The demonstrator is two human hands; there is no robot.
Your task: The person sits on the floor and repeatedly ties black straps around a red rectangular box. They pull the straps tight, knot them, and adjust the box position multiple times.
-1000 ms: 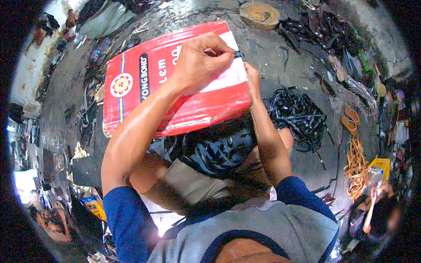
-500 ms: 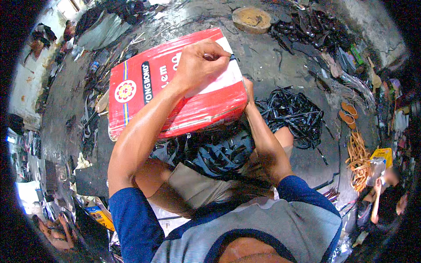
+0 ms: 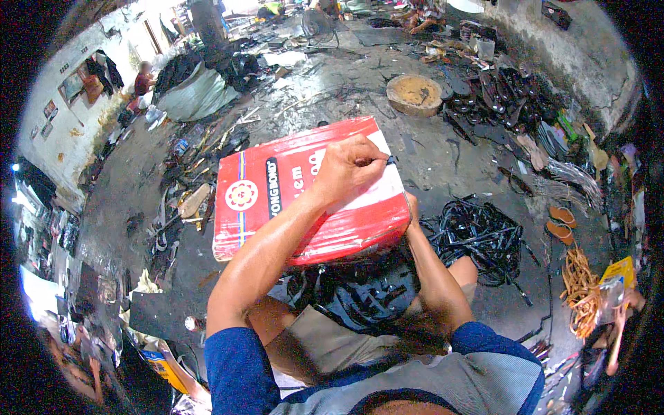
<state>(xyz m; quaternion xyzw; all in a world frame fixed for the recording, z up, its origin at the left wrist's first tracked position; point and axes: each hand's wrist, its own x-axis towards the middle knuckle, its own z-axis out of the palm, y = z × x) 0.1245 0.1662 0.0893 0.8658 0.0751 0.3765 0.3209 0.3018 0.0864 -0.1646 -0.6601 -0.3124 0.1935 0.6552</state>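
A red cardboard box (image 3: 304, 238) with a white panel and a round flower mark rests in front of me, above my lap. My left hand (image 3: 351, 166) lies over its top with fingers pinched together, beside a small black strip (image 3: 392, 160) at the box's right edge. The fingertips seem to press on that strip's end. Against the right side of the box is my right hand (image 3: 412, 207); the box edge hides most of its fingers. Between my legs, under the box, sits a heap of black strips (image 3: 366, 297).
Black strips (image 3: 477, 235) lie tangled on the floor to my right, near orange sandals (image 3: 560, 225) and a bundle of tan strips (image 3: 582, 290). A round wooden block (image 3: 415, 93) stands ahead, beside a dark pile of sole-shaped pieces (image 3: 501, 100). Another person (image 3: 143, 81) sits far left.
The view has tilted upward, so the box and my arms appear lower and further right. Both hands keep nearly the same places on the box.
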